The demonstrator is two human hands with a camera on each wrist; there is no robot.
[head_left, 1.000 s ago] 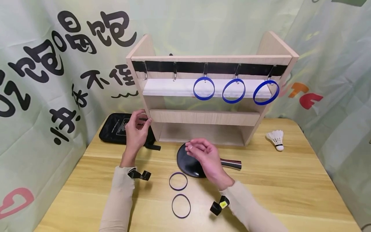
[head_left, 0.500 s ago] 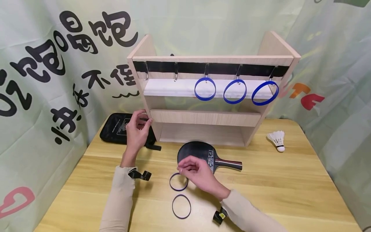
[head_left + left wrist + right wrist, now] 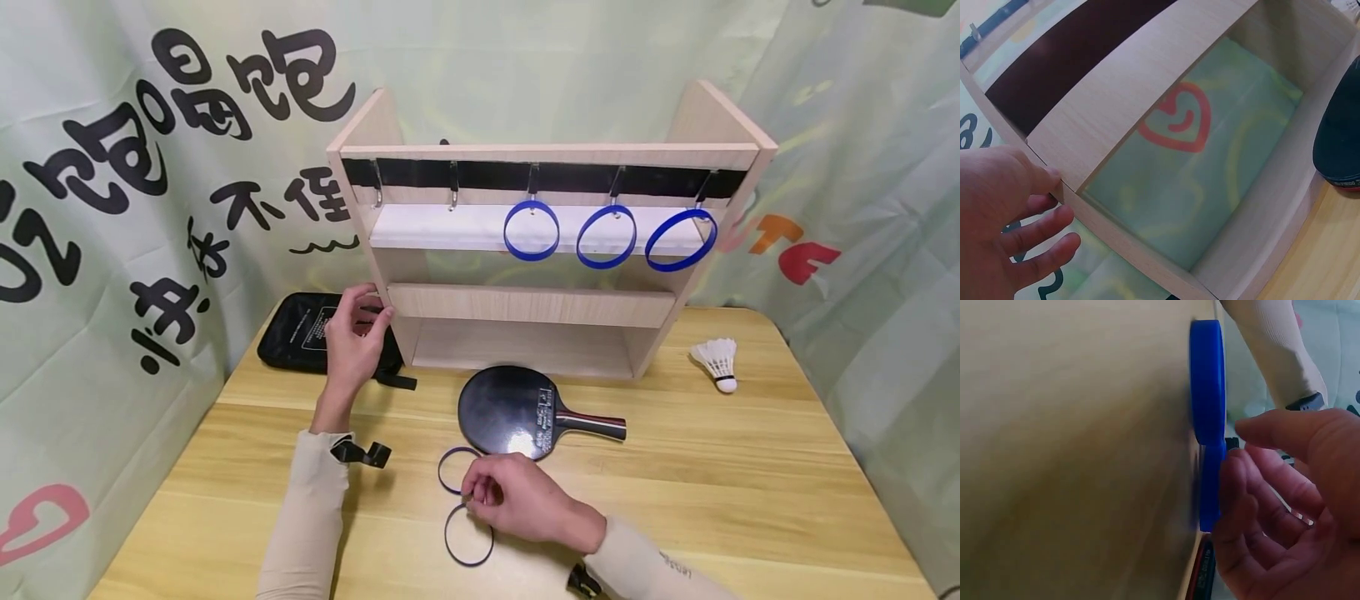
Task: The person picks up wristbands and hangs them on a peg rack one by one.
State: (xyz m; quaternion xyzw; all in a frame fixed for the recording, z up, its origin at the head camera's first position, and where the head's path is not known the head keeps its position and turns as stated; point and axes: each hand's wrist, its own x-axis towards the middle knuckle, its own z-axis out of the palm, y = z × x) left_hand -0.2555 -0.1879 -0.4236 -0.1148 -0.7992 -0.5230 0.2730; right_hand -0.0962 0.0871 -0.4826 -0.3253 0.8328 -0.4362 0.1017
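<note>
My left hand (image 3: 354, 337) touches the left side of a wooden shelf (image 3: 532, 304). Its thumb is at the panel's front edge, and the other fingers (image 3: 1047, 259) lie loosely bent beside it in the left wrist view. Low above the table, my right hand (image 3: 517, 500) has nothing between its bent fingers. Its fingertips are close to two blue rings lying there, the near ring (image 3: 491, 550) and the far ring (image 3: 441, 473), which it partly covers. In the right wrist view a blue ring (image 3: 1207, 381) shows just past the thumb (image 3: 1272, 432).
Three blue rings, one being the middle ring (image 3: 580, 243), hang from hooks on the shelf; two left hooks (image 3: 453, 187) carry none. A table tennis bat (image 3: 502, 408) lies before the shelf. A black case (image 3: 294, 337) is at left, a shuttlecock (image 3: 716, 362) at right.
My right hand has come down from over the bat toward me, to the two rings on the table, uncovering the bat. The left hand stays at the shelf's side. The rightmost hanging ring swings slightly.
</note>
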